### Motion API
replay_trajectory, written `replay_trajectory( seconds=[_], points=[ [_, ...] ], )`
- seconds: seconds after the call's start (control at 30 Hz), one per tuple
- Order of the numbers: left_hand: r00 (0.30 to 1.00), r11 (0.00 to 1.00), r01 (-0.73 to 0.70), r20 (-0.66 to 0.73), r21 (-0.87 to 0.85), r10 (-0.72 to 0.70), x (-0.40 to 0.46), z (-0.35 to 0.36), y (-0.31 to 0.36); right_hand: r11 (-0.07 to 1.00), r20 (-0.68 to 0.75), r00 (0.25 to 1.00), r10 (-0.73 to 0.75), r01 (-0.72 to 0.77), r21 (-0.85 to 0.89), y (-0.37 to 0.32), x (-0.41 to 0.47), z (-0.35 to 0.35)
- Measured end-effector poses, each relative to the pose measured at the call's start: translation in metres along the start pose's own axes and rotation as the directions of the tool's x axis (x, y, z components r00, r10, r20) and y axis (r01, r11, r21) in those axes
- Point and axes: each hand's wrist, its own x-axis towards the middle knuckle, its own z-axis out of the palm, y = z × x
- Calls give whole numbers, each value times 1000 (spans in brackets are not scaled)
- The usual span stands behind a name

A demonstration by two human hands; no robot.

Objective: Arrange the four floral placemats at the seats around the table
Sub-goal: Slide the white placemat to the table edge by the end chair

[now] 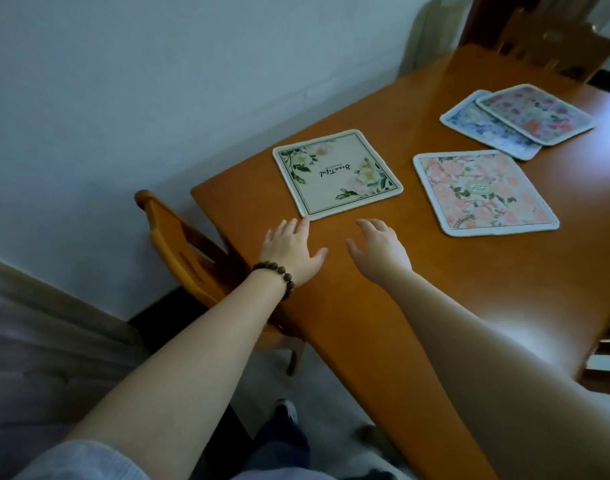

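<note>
A cream placemat [337, 173] with green leaves, pale flowers and a line of script lies flat near the table's left corner, close to the edge that runs along the wall. Toward the middle of the tabletop, just beside it but not touching, lies a pink floral placemat [484, 193]. Farther along, near the far end, a red and pink placemat [535, 114] overlaps a blue floral placemat [489, 131], covering much of it (only the blue mat's left and near sides show).

The left hand [291, 252] lies palm down on the wooden table [435, 306], fingers spread and straight, holding nothing; its fingertips reach the cream mat's near corner, and contact looks likely though it is hard to be sure. A bracelet [277, 276] of dark round beads circles that wrist. The right hand [379, 249] hovers or rests just beside it, fingers loosely bent and relaxed, holding nothing, a little short of the cream mat's near edge.

A wooden chair [179, 244] is tucked in at the table's left end, against the pale wall [158, 81]. Another chair [546, 46] stands at the far end. Part of a third chair [608, 348] shows at the right edge. Below, the person's dark trousers and a shoe [286, 412] appear above the floor.
</note>
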Motion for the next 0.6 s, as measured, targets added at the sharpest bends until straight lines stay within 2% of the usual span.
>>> replay_trajectory(
  seconds=[0.37, 0.6],
  points=[
    [990, 994, -108, 86, -13, 109, 57, -3, -28, 987, 0, 988, 157, -157, -21, -15, 23, 7],
    [994, 995, -100, 31, -21, 101, 98, 5, -34, 987, 15, 988, 156, -156, -26, -5, 61, 14]
  ],
)
